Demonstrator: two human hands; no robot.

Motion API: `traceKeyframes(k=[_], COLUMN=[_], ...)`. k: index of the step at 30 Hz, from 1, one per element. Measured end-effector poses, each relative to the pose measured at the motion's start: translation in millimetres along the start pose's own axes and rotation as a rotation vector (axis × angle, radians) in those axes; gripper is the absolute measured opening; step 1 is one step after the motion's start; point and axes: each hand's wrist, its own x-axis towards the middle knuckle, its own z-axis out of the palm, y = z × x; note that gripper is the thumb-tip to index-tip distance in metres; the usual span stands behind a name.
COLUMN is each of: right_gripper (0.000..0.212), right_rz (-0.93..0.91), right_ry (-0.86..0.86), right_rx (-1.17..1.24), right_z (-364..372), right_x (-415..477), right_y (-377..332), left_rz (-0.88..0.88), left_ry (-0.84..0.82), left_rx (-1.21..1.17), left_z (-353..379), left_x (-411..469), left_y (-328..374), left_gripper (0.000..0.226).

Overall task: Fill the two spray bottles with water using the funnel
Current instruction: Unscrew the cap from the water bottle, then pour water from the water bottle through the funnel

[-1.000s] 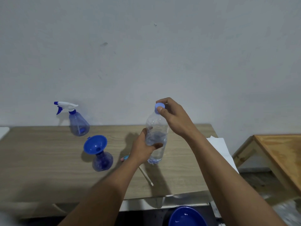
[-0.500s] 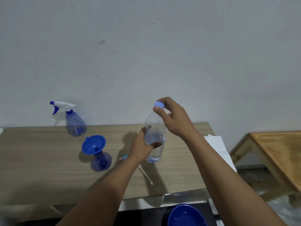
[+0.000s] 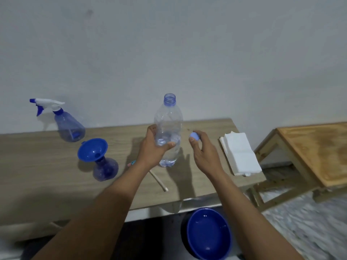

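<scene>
A clear plastic water bottle point(image 3: 169, 121) stands upright over the wooden table point(image 3: 37, 166), its neck uncovered, with water in its lower part. My left hand point(image 3: 154, 147) grips its middle. My right hand point(image 3: 202, 152) pinches the light blue cap point(image 3: 194, 136) just right of the bottle. A blue funnel point(image 3: 92, 150) sits tilted in the neck of a headless blue spray bottle point(image 3: 105, 168) at the left. Behind that one, a second blue spray bottle point(image 3: 68, 126) with a white and blue trigger head stands by the wall.
A folded white cloth point(image 3: 239, 152) lies at the table's right end. A thin stick point(image 3: 158, 180) and a small pink and teal object point(image 3: 132, 163) lie near my left wrist. A blue bowl point(image 3: 208, 233) sits on the floor below. A second wooden table point(image 3: 315, 151) stands at right.
My right hand has taken the cap off the water bottle and moved it down to the right. The left hand keeps its hold on the bottle.
</scene>
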Motion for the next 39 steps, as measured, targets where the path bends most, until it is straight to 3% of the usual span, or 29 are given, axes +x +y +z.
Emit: traceKeyframes(k=[3,7,10,16,19,21,24,27,29,31,33,36,39], right_gripper=[0.041,0.049,0.052,0.048,0.047,0.052,0.061,0.084,0.099,0.109,0.113,0.112,0.111], right_rz=[0.119,0.118,0.052,-0.02,0.024,0.044,-0.051,-0.158,-0.192,-0.228,-0.262,-0.319,-0.358], right_ry=[-0.152,-0.343,-0.349,-0.327,-0.334,-0.249,-0.107,-0.089,-0.133,-0.19,-0.172,-0.083,-0.063], right_rx=[-0.107,-0.313,-0.457,-0.49,-0.359,-0.215,0.019,0.218,0.288,0.316,0.291,0.279,0.35], right_z=[26.2,58.8,72.0,71.9,61.7,49.9,30.2,19.5,20.8,29.6,38.2,53.2,63.7], right_x=[-18.0,-38.0,-45.4,-49.6,-41.7,-32.8,-16.7,3.3,17.1,28.7,37.2,41.2,45.8], right_y=[48.6,85.2,93.8,104.9,101.9,87.7,45.5,-2.8,-27.3,-42.0,-43.1,-38.7,-34.8], left_rz=[0.004,0.011,0.021,0.052,0.062,0.052,0.034,0.014,0.06,0.158,0.166,0.066,-0.106], left_ry=[0.042,0.086,0.116,0.113,0.135,0.156,0.139,0.15,0.274,0.511,0.758,1.041,1.074], left_rx=[0.026,0.046,0.047,0.039,0.035,0.061,0.098,0.073,0.143,0.259,0.372,0.433,0.365], left_z=[0.6,2.8,4.8,7.0,8.1,7.9,5.6,0.9,-5.5,-16.0,-26.6,-52.1,-81.0], left_x=[-0.6,-1.6,-2.2,-10.6,-18.0,-22.7,-30.6,-46.2,-60.2,-73.0,-77.1,-74.9,-65.4], left_y=[0.2,-6.6,-12.9,-4.0,1.8,6.9,15.6,17.1,11.9,4.0,-0.8,-11.5,-28.3], left_gripper=[0.073,0.073,0.074,0.07,0.068,0.069,0.069,0.073,0.062,0.05,0.051,0.076,0.108])
